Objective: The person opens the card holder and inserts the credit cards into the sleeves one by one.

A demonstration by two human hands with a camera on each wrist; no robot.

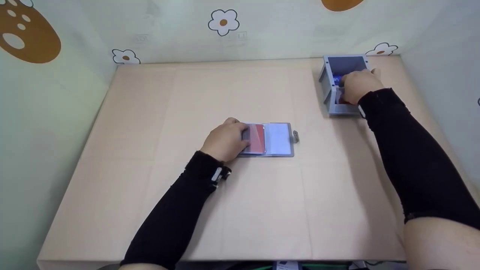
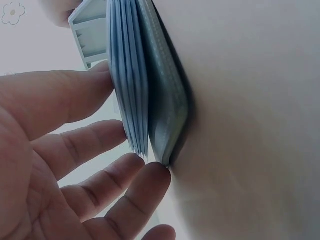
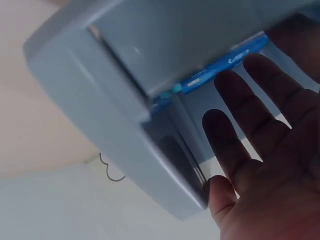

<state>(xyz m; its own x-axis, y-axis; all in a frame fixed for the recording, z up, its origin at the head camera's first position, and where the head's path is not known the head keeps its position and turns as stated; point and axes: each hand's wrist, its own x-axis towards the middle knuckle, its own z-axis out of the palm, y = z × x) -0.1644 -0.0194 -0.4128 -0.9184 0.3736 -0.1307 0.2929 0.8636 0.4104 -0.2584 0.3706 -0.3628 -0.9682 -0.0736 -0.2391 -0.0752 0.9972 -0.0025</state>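
Observation:
An opened card holder [image 1: 279, 138] with clear sleeves, a grey cover and a snap tab lies on the table. A red card [image 1: 257, 139] shows through its left sleeve. My left hand [image 1: 225, 140] holds the card holder's left side. In the left wrist view the thumb rests on the stacked sleeves [image 2: 131, 75], while fingertips touch their edge. My right hand [image 1: 360, 84] is inside a grey open-front box [image 1: 340, 109] at the back right. Its fingers [image 3: 252, 117] extend near a blue item [image 3: 220, 65]; no held thing shows. Part of the box's contents is hidden behind this hand.
A pale cloth covers the table [image 1: 157, 195]. The back wall [image 1: 180, 37] carries flower prints, and side walls stand left and right. The box stands close to the back and right walls. Several items lie below the table's front edge.

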